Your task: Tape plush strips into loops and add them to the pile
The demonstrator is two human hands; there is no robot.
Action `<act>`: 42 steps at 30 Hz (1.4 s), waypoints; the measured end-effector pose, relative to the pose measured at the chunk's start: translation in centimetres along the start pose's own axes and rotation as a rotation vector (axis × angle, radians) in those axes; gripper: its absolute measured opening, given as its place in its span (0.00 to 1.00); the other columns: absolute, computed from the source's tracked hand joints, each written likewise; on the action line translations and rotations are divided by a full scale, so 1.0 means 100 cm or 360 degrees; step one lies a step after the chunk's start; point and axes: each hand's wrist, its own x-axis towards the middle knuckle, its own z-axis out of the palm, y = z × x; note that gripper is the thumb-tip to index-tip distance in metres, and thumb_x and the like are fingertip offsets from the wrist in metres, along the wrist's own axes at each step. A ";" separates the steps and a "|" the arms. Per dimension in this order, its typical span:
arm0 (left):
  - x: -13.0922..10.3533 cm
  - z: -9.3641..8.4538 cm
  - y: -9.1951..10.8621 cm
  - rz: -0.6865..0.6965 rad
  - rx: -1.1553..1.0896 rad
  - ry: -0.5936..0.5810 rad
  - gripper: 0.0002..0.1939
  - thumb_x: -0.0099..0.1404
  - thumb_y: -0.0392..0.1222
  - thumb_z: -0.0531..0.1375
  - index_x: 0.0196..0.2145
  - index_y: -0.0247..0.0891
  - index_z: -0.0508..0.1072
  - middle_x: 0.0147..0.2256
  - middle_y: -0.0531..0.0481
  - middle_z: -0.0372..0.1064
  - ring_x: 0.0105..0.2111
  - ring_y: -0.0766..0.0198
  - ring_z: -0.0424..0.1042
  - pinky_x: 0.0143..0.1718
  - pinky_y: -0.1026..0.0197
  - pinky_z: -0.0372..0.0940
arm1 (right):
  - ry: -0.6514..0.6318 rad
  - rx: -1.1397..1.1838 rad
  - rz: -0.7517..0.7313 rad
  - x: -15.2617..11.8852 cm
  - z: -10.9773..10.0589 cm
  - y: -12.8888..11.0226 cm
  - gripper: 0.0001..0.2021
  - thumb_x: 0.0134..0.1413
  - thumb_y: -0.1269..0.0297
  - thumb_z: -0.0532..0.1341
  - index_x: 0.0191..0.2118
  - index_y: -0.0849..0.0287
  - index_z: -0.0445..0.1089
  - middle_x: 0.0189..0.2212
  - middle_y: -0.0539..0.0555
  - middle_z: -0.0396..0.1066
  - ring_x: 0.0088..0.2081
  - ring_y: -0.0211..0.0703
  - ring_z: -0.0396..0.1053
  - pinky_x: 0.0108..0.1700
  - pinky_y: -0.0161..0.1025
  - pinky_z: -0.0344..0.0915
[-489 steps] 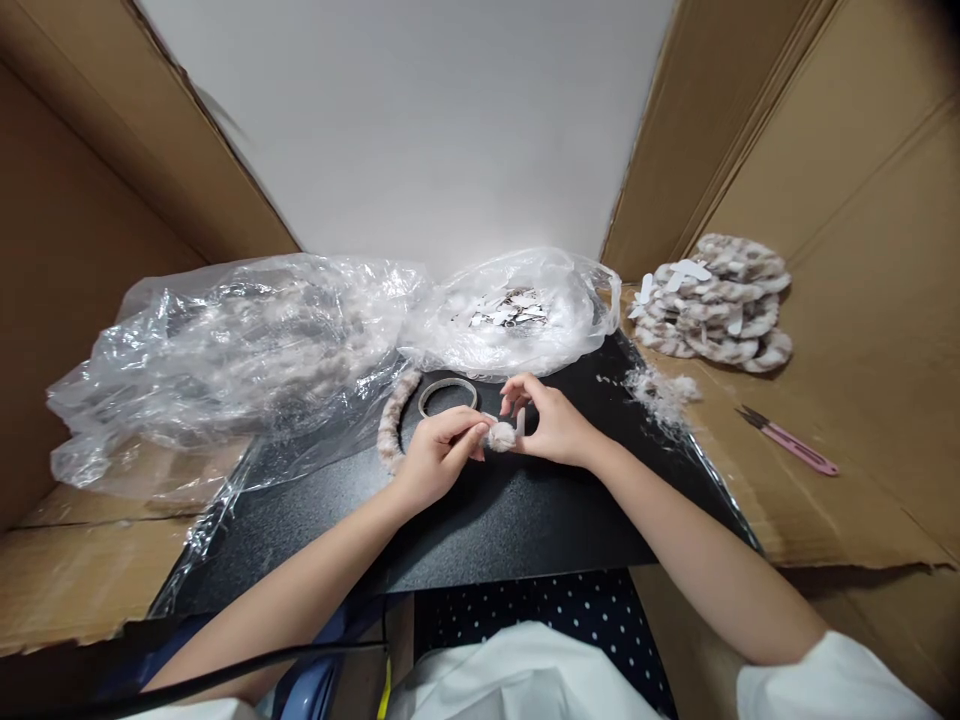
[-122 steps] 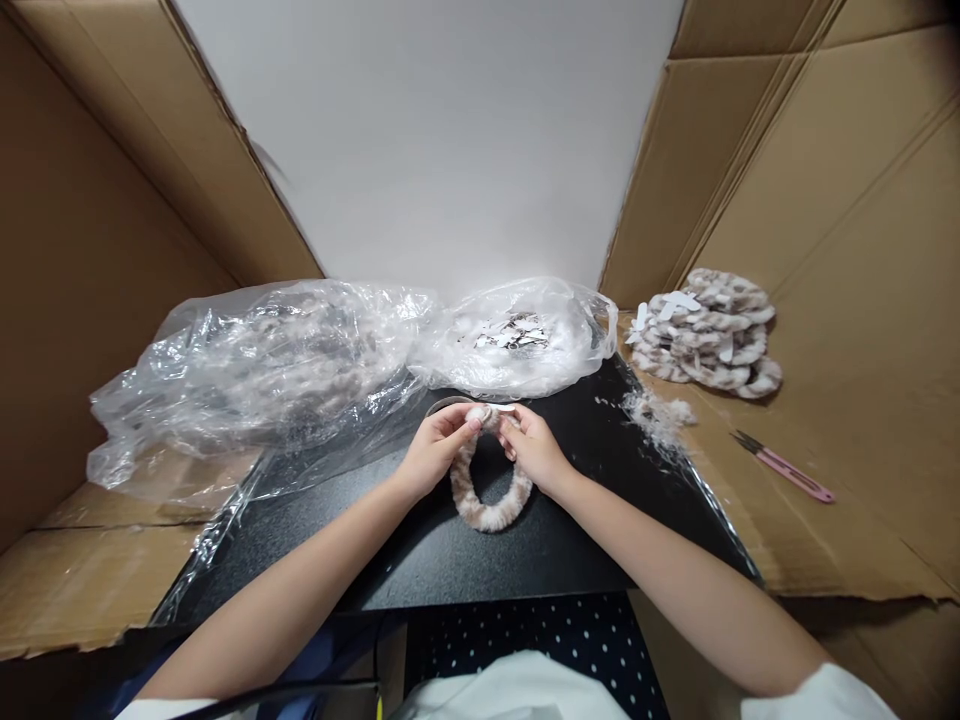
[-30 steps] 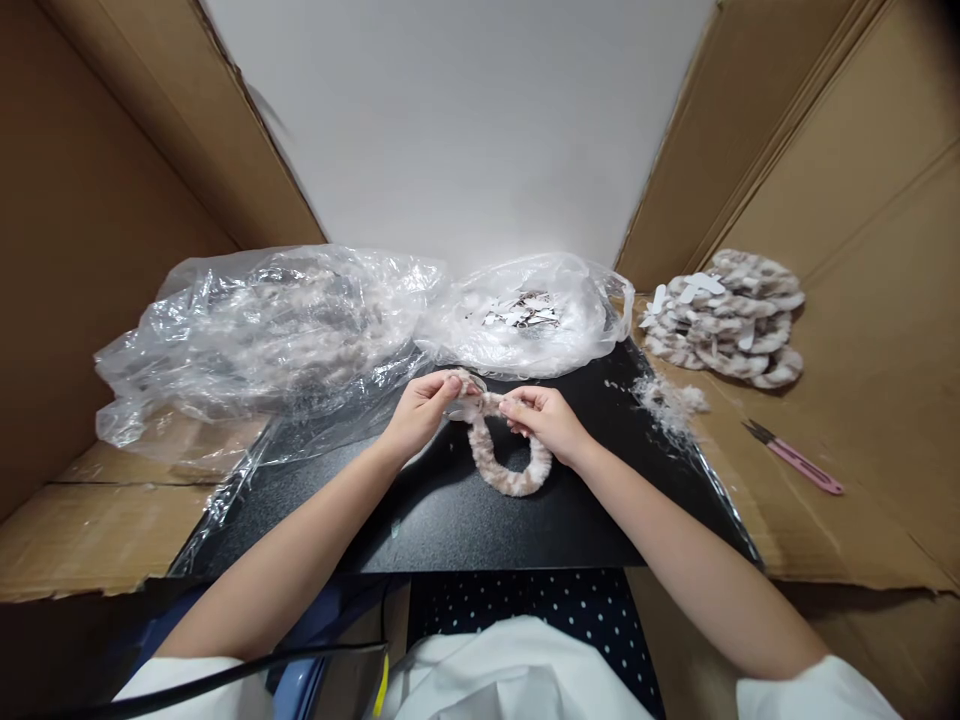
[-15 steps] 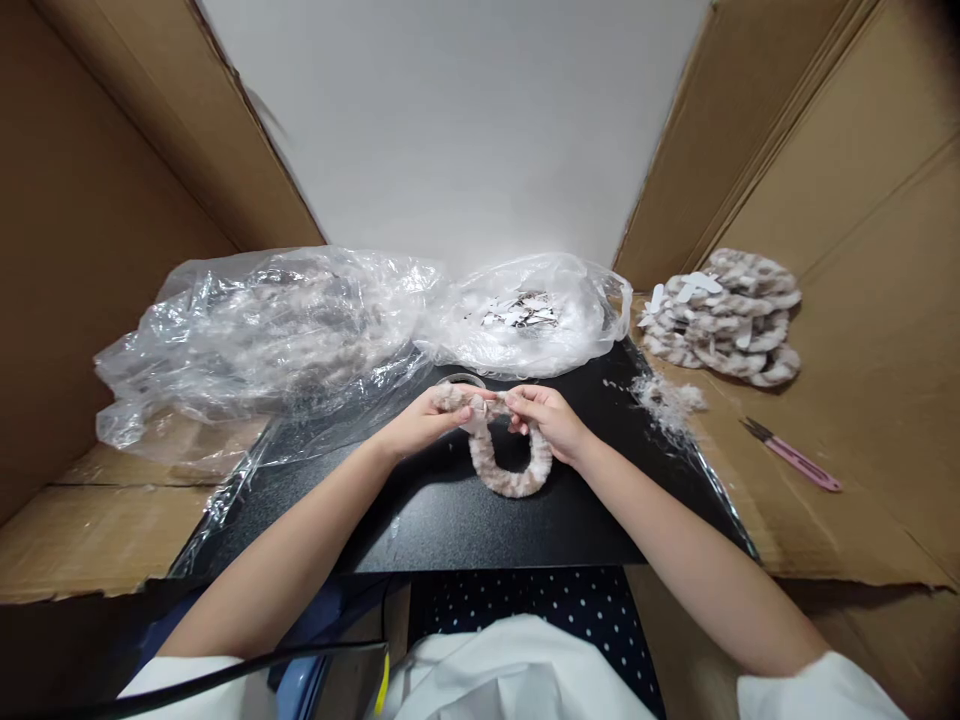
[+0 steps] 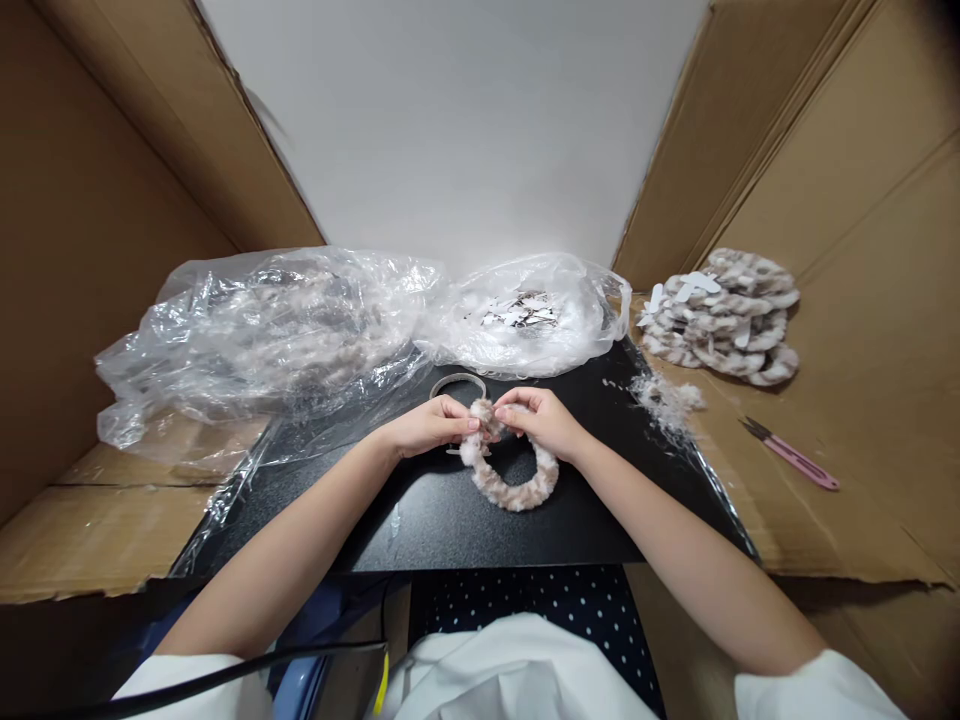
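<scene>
A fluffy beige-and-white ring (image 5: 517,495) hangs in a loop between my two hands over the black tabletop. My left hand (image 5: 435,425) pinches its upper left part, where the plush bunches up. My right hand (image 5: 544,418) grips the upper right part with thumb and fingers, close to the left fingertips. Just behind my left hand lies a thin grey band (image 5: 459,378), curved like a hoop and partly hidden by the hand.
Behind are a large plastic bag of plush (image 5: 285,320) and a smaller bag with white pieces (image 5: 525,315). At right lie a pile of plush rings (image 5: 720,320), loose fluff (image 5: 667,405) and pink snips (image 5: 799,460). Cardboard walls (image 5: 862,230) flank the table (image 5: 450,530).
The plush that stretched across my left palm is now bunched at the fingertips. The ring's loop has moved slightly down and is rounder. More of the grey band shows.
</scene>
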 end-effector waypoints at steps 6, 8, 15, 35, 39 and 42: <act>0.001 0.002 0.000 -0.0021 -0.0142 0.0015 0.20 0.47 0.51 0.72 0.31 0.31 0.81 0.32 0.39 0.78 0.27 0.65 0.73 0.30 0.67 0.65 | 0.0109 -0.0017 -0.0028 0.003 -0.005 0.004 0.14 0.40 0.55 0.68 0.30 0.60 0.73 0.21 0.47 0.67 0.21 0.32 0.57 0.24 0.33 0.54; 0.002 0.003 -0.001 0.0001 -0.0170 0.0000 0.20 0.47 0.52 0.72 0.30 0.31 0.81 0.31 0.39 0.78 0.29 0.63 0.74 0.33 0.65 0.66 | 0.0135 -0.0039 -0.0051 0.004 -0.006 0.004 0.13 0.40 0.56 0.68 0.29 0.60 0.73 0.21 0.48 0.68 0.21 0.32 0.58 0.26 0.33 0.55; 0.001 0.002 0.001 0.0076 -0.0089 -0.0086 0.21 0.48 0.54 0.71 0.29 0.30 0.81 0.34 0.36 0.78 0.32 0.60 0.75 0.34 0.63 0.66 | 0.0274 -0.0191 -0.0200 0.007 -0.010 0.005 0.12 0.42 0.56 0.67 0.30 0.60 0.75 0.27 0.51 0.74 0.27 0.37 0.66 0.34 0.37 0.62; 0.008 0.013 -0.006 -0.0007 -0.0435 0.0185 0.17 0.46 0.45 0.73 0.24 0.29 0.74 0.30 0.42 0.77 0.29 0.61 0.76 0.37 0.59 0.69 | 0.0330 -0.0446 -0.0313 0.007 -0.011 0.008 0.09 0.47 0.59 0.64 0.30 0.60 0.75 0.30 0.54 0.76 0.34 0.44 0.71 0.41 0.41 0.65; 0.008 0.016 -0.006 0.0016 -0.0452 0.0180 0.18 0.47 0.46 0.72 0.25 0.28 0.74 0.30 0.42 0.77 0.28 0.62 0.76 0.36 0.61 0.70 | 0.0344 -0.0496 -0.0343 0.006 -0.010 0.009 0.08 0.48 0.60 0.63 0.30 0.59 0.74 0.31 0.54 0.77 0.35 0.45 0.72 0.42 0.41 0.66; 0.007 0.021 -0.007 -0.0008 -0.0425 0.0240 0.18 0.47 0.46 0.72 0.27 0.29 0.73 0.28 0.43 0.76 0.25 0.66 0.74 0.30 0.66 0.68 | 0.0264 -0.0648 -0.0347 0.006 -0.012 0.010 0.07 0.49 0.61 0.62 0.30 0.59 0.74 0.30 0.53 0.76 0.33 0.43 0.72 0.39 0.40 0.65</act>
